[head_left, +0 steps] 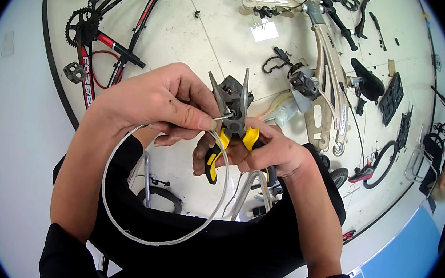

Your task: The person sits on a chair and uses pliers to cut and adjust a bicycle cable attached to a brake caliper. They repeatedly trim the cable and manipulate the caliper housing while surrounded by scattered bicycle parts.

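Note:
My left hand [182, 108] pinches a pale grey cable [113, 211] near its end between thumb and fingers. The cable hangs in a wide loop over my dark-clothed lap. My right hand [275, 152] is wrapped round the yellow and black handles of needle-nose pliers [235, 125], whose long jaws point away from me and are spread apart. The thin end of the cable reaches between the jaws, close to the pivot; whether the jaws touch it I cannot tell. A dark blocky part [231, 88] shows behind the jaws, partly hidden.
A black and red bicycle frame [86, 61] with a crank lies at the far left. At the far right lies a beige frame [333, 58], near a black saddle [367, 80] and a black pedal-like part [391, 96]. A small wheel [383, 165] is farther right; a blue panel [398, 263] stands lower right.

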Demonstrator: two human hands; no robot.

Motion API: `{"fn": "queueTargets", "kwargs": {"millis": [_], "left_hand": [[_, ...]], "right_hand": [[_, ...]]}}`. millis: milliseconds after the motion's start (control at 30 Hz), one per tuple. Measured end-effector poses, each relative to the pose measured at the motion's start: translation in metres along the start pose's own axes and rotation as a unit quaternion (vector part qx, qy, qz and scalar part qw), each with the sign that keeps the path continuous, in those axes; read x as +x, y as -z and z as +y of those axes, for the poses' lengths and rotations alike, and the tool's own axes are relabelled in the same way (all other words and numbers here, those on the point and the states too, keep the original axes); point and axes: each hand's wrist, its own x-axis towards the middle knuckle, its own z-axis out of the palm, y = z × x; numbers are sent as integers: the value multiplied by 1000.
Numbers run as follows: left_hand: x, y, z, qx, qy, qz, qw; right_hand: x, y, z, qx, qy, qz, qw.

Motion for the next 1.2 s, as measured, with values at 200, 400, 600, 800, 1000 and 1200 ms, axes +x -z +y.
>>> {"fn": "queueTargets", "kwargs": {"millis": [200,400,600,800,1000,1200], "left_hand": [[5,-1,-2,15,-6,6,1000],[4,0,-1,31,-4,-27,999],[6,-6,5,77,33,-3,997],[10,-11,5,169,103,46,979],[9,-14,0,224,103,92,965],[5,-19,-13,441,45,163,881]], "right_hand": [[2,-14,-7,-159,31,75,984],[7,-23,8,-122,116,67,983],[11,-22,18,-190,132,131,964],[18,-26,10,-245,58,181,951],[29,-20,28,-233,53,195,951],[42,-13,30,-349,36,227,909]]}}
